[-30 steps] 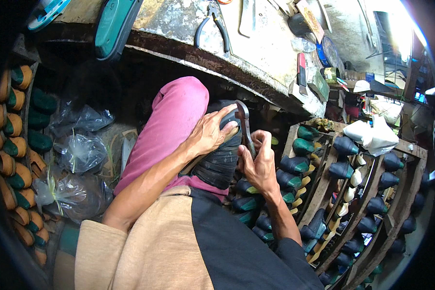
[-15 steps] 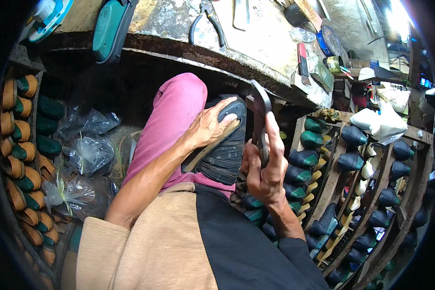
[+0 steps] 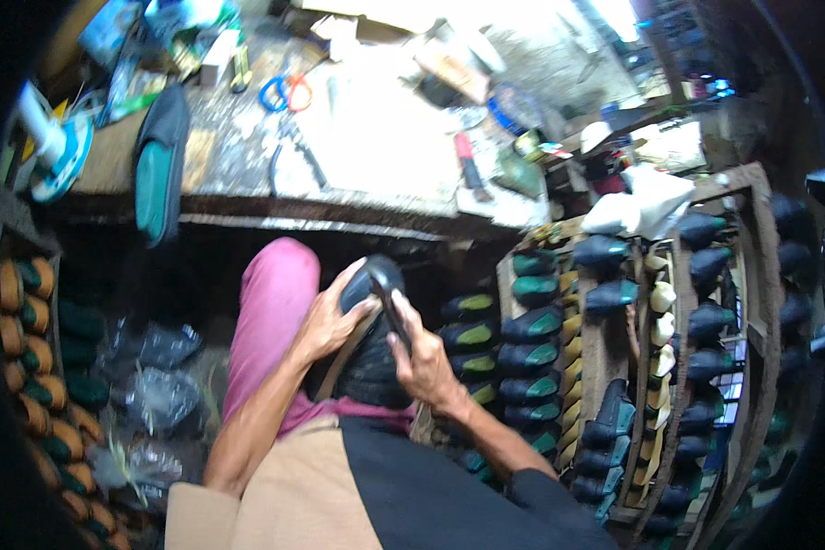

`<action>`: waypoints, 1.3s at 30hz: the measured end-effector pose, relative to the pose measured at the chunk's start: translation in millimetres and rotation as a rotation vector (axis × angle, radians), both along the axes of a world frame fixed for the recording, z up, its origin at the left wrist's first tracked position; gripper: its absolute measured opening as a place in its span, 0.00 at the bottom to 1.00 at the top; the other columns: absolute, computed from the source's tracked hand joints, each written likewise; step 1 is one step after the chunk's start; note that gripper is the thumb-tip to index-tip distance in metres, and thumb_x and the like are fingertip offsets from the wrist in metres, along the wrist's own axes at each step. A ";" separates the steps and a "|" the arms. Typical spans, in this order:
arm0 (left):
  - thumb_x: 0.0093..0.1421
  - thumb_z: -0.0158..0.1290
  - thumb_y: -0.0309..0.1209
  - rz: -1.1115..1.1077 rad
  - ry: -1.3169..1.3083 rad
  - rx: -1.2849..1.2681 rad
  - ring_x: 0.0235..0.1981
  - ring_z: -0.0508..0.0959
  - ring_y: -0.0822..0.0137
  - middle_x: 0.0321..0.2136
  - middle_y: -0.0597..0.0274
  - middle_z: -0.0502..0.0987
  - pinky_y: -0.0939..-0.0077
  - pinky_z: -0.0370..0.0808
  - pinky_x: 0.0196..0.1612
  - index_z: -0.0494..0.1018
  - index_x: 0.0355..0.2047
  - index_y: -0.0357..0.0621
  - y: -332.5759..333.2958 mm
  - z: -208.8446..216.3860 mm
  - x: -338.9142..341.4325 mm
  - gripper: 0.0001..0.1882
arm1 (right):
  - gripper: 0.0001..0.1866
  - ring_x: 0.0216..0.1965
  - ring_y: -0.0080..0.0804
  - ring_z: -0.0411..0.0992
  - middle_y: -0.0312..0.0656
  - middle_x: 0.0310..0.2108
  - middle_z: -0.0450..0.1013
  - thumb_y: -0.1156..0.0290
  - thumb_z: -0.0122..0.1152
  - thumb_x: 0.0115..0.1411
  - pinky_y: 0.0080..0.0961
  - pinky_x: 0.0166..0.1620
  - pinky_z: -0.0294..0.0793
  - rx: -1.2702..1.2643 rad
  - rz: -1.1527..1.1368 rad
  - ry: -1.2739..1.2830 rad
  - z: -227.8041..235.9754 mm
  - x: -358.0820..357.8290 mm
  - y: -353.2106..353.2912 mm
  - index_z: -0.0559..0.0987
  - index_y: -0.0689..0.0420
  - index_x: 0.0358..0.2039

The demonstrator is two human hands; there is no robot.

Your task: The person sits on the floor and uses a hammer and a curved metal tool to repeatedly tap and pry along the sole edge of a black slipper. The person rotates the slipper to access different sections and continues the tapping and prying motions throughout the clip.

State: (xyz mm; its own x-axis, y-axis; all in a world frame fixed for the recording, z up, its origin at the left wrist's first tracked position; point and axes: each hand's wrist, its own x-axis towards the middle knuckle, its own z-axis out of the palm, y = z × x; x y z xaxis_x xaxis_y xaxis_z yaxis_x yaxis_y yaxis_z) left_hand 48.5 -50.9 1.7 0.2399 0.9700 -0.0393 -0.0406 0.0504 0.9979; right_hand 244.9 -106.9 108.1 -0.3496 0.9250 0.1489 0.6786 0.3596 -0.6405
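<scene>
The left hand's (image 3: 324, 321) fingers are gripping a dark shoe (image 3: 355, 291) over the lap, near the worktop (image 3: 394, 206). The right hand's (image 3: 425, 367) fingers are holding a dark curved tool (image 3: 391, 317) beside the shoe's end; contact unclear.

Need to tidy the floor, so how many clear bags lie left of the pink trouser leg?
3, in a rough line: the far bag nearest the bench, the middle bag, and the near bag lowest in the picture. Others may be hidden in the dark or underneath.
</scene>
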 end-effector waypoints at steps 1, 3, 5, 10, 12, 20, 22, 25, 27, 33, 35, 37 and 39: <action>0.74 0.67 0.39 0.045 -0.029 -0.022 0.75 0.75 0.50 0.76 0.42 0.73 0.58 0.71 0.77 0.64 0.82 0.44 -1.2 7.2 -3.0 0.41 | 0.34 0.69 0.64 0.78 0.69 0.70 0.74 0.86 0.60 0.71 0.46 0.68 0.80 0.000 -0.058 0.031 -4.0 7.4 -8.2 0.67 0.66 0.77; 0.74 0.67 0.31 0.243 -0.107 0.038 0.81 0.65 0.55 0.81 0.46 0.65 0.60 0.62 0.82 0.59 0.84 0.43 -11.5 23.8 -17.1 0.43 | 0.30 0.63 0.66 0.81 0.69 0.64 0.77 0.82 0.63 0.71 0.48 0.63 0.83 -0.045 -0.161 -0.072 -15.6 27.3 -32.0 0.70 0.66 0.72; 0.75 0.62 0.24 0.477 -0.015 0.154 0.84 0.58 0.53 0.85 0.49 0.56 0.58 0.53 0.85 0.53 0.86 0.43 -24.8 37.8 -51.2 0.45 | 0.24 0.48 0.73 0.83 0.69 0.57 0.79 0.70 0.63 0.73 0.58 0.51 0.86 -0.166 -0.188 -0.253 -26.8 48.0 -65.3 0.72 0.68 0.65; 0.69 0.63 0.24 0.531 -0.054 0.094 0.61 0.76 0.66 0.64 0.62 0.75 0.67 0.69 0.72 0.69 0.76 0.43 -59.4 36.4 -135.8 0.35 | 0.21 0.38 0.67 0.83 0.60 0.35 0.79 0.58 0.71 0.67 0.58 0.43 0.84 -0.504 -0.189 -0.554 -42.8 62.0 -116.0 0.75 0.63 0.46; 0.69 0.64 0.23 0.588 -0.134 0.009 0.56 0.76 0.69 0.56 0.66 0.76 0.70 0.71 0.68 0.74 0.70 0.43 -67.6 22.6 -136.0 0.30 | 0.22 0.34 0.56 0.83 0.56 0.32 0.79 0.58 0.75 0.64 0.51 0.40 0.84 -0.561 -0.261 -0.356 -35.3 57.8 -119.0 0.75 0.63 0.39; 0.63 0.68 0.23 0.673 0.087 0.108 0.57 0.77 0.62 0.54 0.59 0.76 0.62 0.73 0.67 0.74 0.64 0.42 -78.0 10.1 -115.2 0.29 | 0.21 0.34 0.24 0.85 0.40 0.32 0.88 0.59 0.63 0.83 0.27 0.40 0.86 -1.041 -0.288 0.324 20.4 6.9 -92.2 0.89 0.63 0.38; 0.64 0.68 0.23 0.597 0.025 0.061 0.56 0.77 0.62 0.53 0.58 0.76 0.61 0.74 0.66 0.73 0.65 0.42 -76.1 17.4 -116.4 0.30 | 0.22 0.32 0.23 0.80 0.37 0.30 0.85 0.57 0.63 0.83 0.27 0.39 0.81 -1.033 -0.182 0.311 27.5 -12.1 -79.3 0.88 0.62 0.35; 0.63 0.68 0.23 0.547 0.136 0.042 0.56 0.77 0.58 0.52 0.54 0.76 0.59 0.73 0.67 0.71 0.65 0.43 -76.6 29.1 -116.8 0.31 | 0.26 0.27 0.20 0.67 0.30 0.24 0.73 0.54 0.65 0.82 0.29 0.32 0.69 -1.094 -0.036 0.072 37.7 -26.4 -51.5 0.81 0.60 0.30; 0.63 0.66 0.23 0.520 0.352 0.264 0.60 0.76 0.46 0.56 0.46 0.72 0.53 0.72 0.69 0.71 0.65 0.41 -77.7 35.3 -117.6 0.31 | 0.28 0.27 0.19 0.56 0.26 0.23 0.60 0.51 0.66 0.80 0.34 0.29 0.57 -1.224 -0.005 -0.025 39.1 -36.9 -38.5 0.74 0.57 0.27; 0.75 0.62 0.39 0.405 0.414 0.184 0.61 0.75 0.46 0.58 0.45 0.71 0.52 0.70 0.70 0.71 0.71 0.40 -83.5 39.4 -119.8 0.29 | 0.27 0.27 0.21 0.58 0.29 0.22 0.62 0.52 0.65 0.80 0.35 0.29 0.61 -1.218 0.170 -0.014 30.0 -59.1 -9.2 0.77 0.63 0.31; 0.78 0.60 0.42 0.433 0.437 0.218 0.61 0.75 0.46 0.59 0.44 0.71 0.52 0.70 0.70 0.69 0.71 0.37 -84.9 36.3 -118.1 0.30 | 0.26 0.27 0.23 0.59 0.33 0.21 0.62 0.53 0.65 0.80 0.37 0.30 0.62 -1.204 0.179 0.006 28.1 -65.0 -2.0 0.78 0.64 0.31; 0.78 0.60 0.42 0.456 0.431 0.220 0.61 0.75 0.46 0.59 0.43 0.71 0.52 0.70 0.70 0.69 0.71 0.36 -86.4 32.9 -114.9 0.30 | 0.27 0.26 0.25 0.60 0.37 0.20 0.62 0.54 0.65 0.79 0.39 0.30 0.64 -1.170 0.191 -0.003 29.2 -70.0 5.0 0.78 0.66 0.32; 0.77 0.60 0.39 0.487 0.419 0.218 0.62 0.75 0.45 0.59 0.42 0.71 0.51 0.70 0.70 0.69 0.70 0.36 -88.3 30.4 -111.7 0.29 | 0.27 0.26 0.27 0.60 0.41 0.19 0.61 0.55 0.65 0.79 0.42 0.30 0.66 -1.128 0.211 -0.037 33.5 -73.6 12.1 0.78 0.68 0.32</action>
